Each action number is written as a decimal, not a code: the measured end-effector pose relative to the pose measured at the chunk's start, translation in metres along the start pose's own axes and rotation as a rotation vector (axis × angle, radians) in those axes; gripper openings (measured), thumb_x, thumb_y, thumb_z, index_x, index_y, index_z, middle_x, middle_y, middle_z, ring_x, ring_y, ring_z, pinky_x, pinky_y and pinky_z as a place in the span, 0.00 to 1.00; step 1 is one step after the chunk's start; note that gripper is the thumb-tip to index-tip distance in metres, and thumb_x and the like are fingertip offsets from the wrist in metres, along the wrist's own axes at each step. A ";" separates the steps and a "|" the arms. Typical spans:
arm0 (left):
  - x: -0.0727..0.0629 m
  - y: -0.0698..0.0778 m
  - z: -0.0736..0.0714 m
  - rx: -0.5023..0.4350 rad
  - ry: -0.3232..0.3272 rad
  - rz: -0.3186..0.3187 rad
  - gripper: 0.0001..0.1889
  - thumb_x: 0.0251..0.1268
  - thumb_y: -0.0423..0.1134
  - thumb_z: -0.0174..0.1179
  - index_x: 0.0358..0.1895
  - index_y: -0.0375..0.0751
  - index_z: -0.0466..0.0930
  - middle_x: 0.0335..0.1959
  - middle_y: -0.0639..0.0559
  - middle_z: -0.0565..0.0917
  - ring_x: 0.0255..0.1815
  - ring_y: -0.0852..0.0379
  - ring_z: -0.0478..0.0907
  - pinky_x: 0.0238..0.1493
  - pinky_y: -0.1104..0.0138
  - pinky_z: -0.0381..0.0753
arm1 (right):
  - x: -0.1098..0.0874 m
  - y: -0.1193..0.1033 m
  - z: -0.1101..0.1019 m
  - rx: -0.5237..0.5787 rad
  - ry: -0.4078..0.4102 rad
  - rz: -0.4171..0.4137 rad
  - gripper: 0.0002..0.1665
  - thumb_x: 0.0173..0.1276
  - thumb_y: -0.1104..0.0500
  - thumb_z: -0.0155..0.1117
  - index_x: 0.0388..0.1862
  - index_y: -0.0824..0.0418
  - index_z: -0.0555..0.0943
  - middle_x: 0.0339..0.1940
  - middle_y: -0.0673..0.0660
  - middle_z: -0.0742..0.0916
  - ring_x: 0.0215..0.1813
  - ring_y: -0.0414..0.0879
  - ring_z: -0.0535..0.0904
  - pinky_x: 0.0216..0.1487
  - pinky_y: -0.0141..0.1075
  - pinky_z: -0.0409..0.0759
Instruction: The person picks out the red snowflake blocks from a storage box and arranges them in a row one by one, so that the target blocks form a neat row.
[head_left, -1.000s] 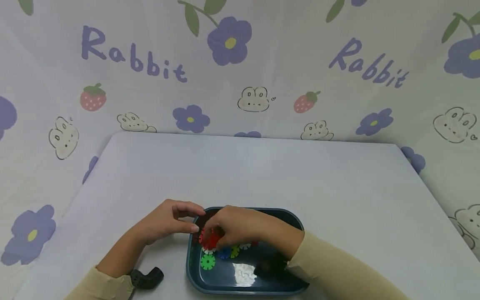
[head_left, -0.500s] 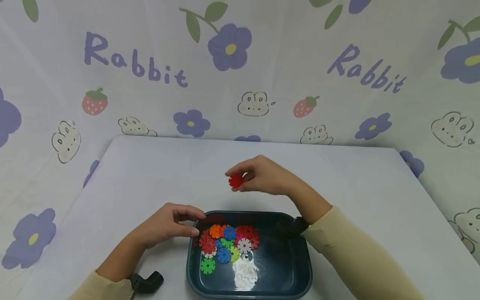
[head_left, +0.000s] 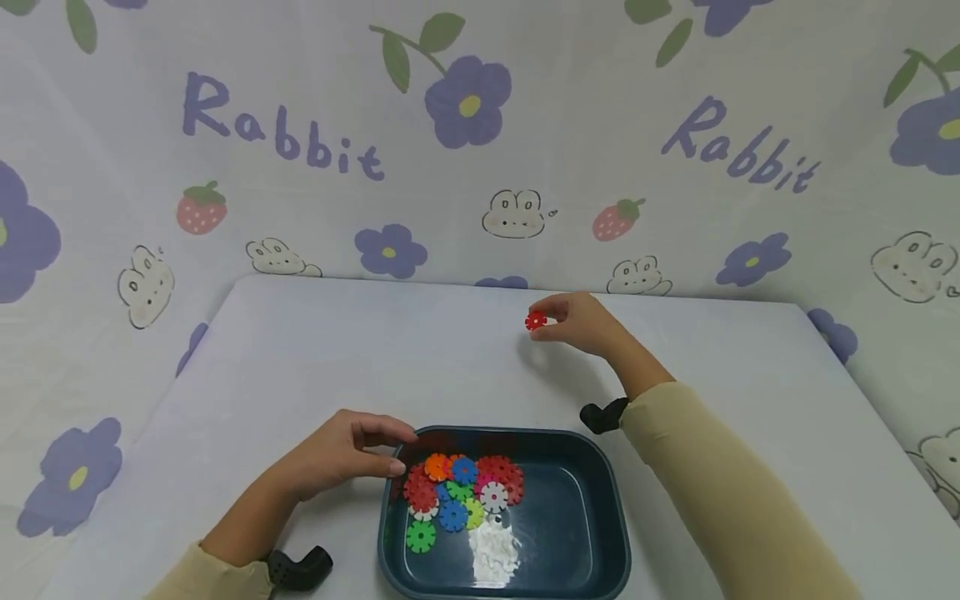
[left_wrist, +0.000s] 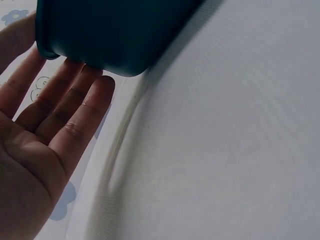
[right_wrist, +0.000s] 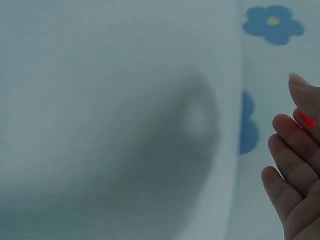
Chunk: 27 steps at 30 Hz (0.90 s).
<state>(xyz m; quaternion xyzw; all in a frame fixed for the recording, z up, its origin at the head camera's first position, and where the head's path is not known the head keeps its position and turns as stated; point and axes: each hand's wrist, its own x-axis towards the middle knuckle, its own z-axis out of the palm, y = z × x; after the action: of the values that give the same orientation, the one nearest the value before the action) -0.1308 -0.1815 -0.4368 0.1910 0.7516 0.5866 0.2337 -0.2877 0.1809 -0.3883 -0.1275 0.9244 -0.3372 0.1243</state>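
Observation:
Between thumb and fingers of my right hand, a small red notched plastic disc is pinched above the far part of the table. In the right wrist view only a sliver of the red disc shows behind the fingers of the right hand. My left hand rests at the upper left corner of a dark teal tray, thumb and index fingertip at its rim. The left wrist view has the left hand with fairly straight fingers against the tray's outside.
Several notched discs in red, orange, blue, white and green, such as a green disc, lie in the tray's left half. A white tabletop reaches back to a printed cloth. Each wrist carries a black device.
My right hand has lifted the red disc out of the tray and carried it away from me and to the right. The left hand has stayed at the tray's corner.

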 end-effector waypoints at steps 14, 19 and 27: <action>0.000 -0.003 0.005 0.000 0.010 0.010 0.17 0.59 0.40 0.70 0.52 0.44 0.84 0.56 0.47 0.83 0.57 0.47 0.79 0.54 0.65 0.81 | 0.014 0.042 0.023 -0.129 -0.051 0.022 0.30 0.63 0.53 0.71 0.65 0.56 0.78 0.73 0.54 0.74 0.77 0.57 0.61 0.74 0.54 0.63; -0.002 -0.003 0.004 -0.011 0.010 0.016 0.16 0.60 0.38 0.69 0.53 0.44 0.84 0.56 0.46 0.83 0.58 0.46 0.78 0.54 0.65 0.81 | 0.017 0.040 0.024 -0.141 -0.072 0.008 0.30 0.64 0.53 0.70 0.66 0.55 0.77 0.74 0.53 0.72 0.76 0.56 0.62 0.72 0.53 0.65; -0.002 0.000 0.003 0.005 0.016 0.028 0.16 0.62 0.39 0.68 0.53 0.45 0.84 0.56 0.47 0.84 0.58 0.45 0.79 0.54 0.66 0.81 | 0.021 0.038 0.024 -0.150 -0.077 0.036 0.32 0.64 0.51 0.70 0.67 0.54 0.76 0.75 0.52 0.72 0.78 0.54 0.59 0.75 0.52 0.61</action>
<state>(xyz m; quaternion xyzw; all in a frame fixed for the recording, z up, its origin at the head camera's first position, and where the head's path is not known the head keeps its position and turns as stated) -0.1276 -0.1802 -0.4372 0.1976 0.7521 0.5894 0.2190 -0.3057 0.1880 -0.4346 -0.1327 0.9438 -0.2594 0.1561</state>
